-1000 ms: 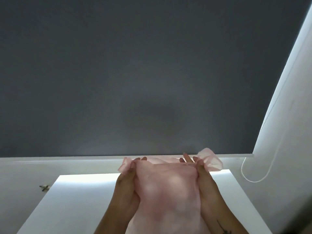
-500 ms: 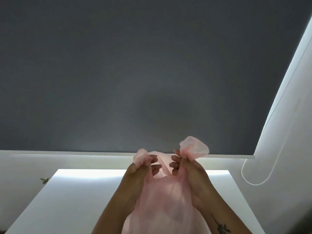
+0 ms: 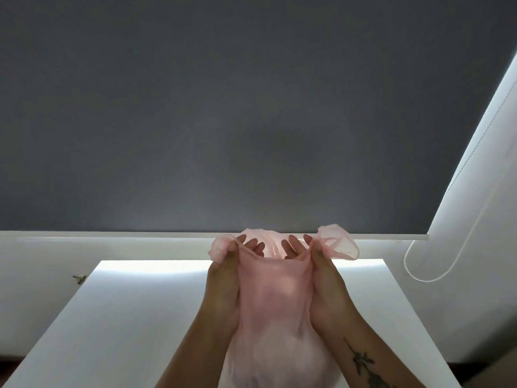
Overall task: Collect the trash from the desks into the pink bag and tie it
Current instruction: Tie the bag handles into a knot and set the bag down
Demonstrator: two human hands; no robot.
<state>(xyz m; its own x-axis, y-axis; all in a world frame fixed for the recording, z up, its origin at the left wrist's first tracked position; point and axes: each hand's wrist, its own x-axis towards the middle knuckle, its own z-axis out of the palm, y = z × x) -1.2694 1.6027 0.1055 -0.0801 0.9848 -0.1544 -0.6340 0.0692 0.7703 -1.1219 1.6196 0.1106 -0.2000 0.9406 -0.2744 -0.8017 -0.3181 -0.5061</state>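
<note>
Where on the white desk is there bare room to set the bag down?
The white desk is bare left of the left hand, and on a narrower strip right of the right hand. The middle is taken by the pink bag.

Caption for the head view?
Both hands, left hand and right hand, pinch the pink bag mouth open above a white desk.

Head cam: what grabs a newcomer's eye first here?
The pink bag, low in the centre, held up over the white desk: the left hand and right hand each pinch a bunched corner of its mouth, pulling it open. Behind, a dark grey roller blind fills most of the view, its bead chain looping at right.
</note>
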